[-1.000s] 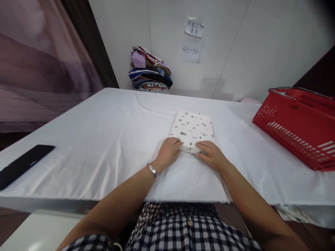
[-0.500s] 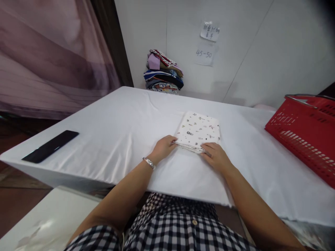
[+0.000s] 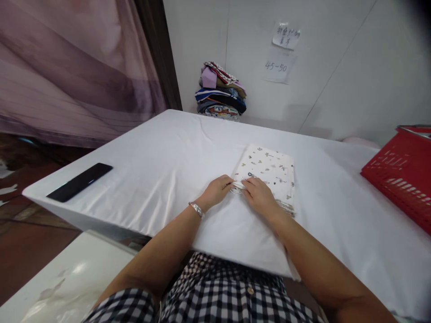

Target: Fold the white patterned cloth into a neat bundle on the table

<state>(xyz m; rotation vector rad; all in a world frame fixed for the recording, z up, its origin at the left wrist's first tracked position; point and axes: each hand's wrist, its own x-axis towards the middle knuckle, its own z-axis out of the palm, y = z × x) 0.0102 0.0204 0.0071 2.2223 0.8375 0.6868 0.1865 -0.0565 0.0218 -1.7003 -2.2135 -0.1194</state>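
A folded white cloth [image 3: 269, 163] with small scattered prints lies flat on the white-covered table [image 3: 148, 179]. Its near left corner is pinched between the fingers of my left hand [image 3: 217, 190], which wears a silver bracelet at the wrist. Close beside it, my right hand [image 3: 259, 197] grips the near edge of the same cloth, with the fingertips on top. Several layers show along that near edge; part of it is hidden under my right hand.
A black phone [image 3: 80, 182] lies near the table's left edge. On the right stands a red plastic basket [image 3: 402, 166]. Folded clothes [image 3: 220, 94] are stacked beyond the far edge, against a wall bearing paper notes [image 3: 278, 66]. A pinkish curtain [image 3: 81, 67] hangs at left.
My right hand has moved left along the cloth's near edge, from the right corner to beside my left hand. My left hand stays at the left corner. The view has shifted slightly left.
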